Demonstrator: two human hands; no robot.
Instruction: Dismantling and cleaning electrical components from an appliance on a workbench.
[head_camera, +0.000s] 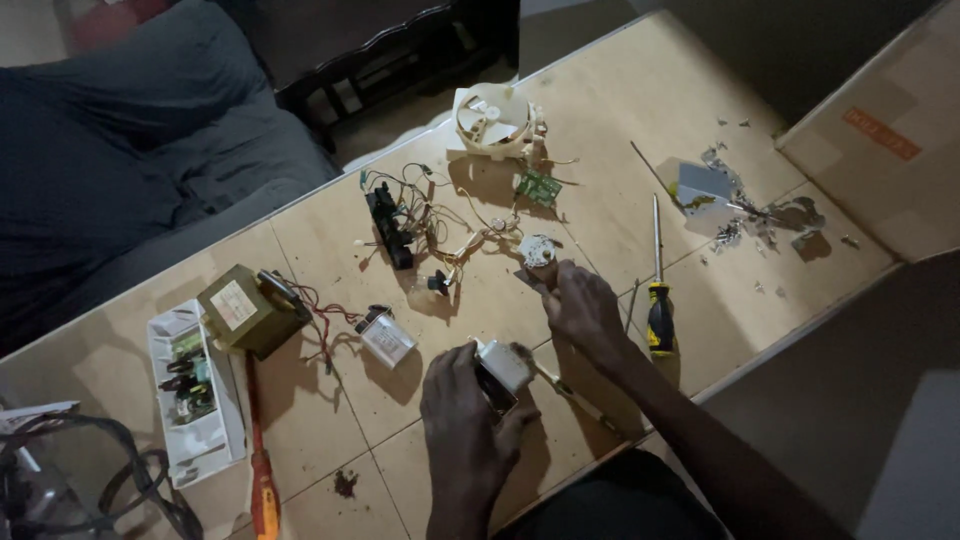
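Head view shows the left hand (468, 410) with fingers clamped on a small white boxy part (505, 366) above the tan tiled worktop (620, 110). Right hand (583, 305) fingers pinch a round white motor (538, 250).

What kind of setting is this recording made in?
Probably a home or informal repair spot: a tiled tabletop strewn with taken-apart electronics, a transformer, a white fan, a screwdriver, and a sofa alongside.
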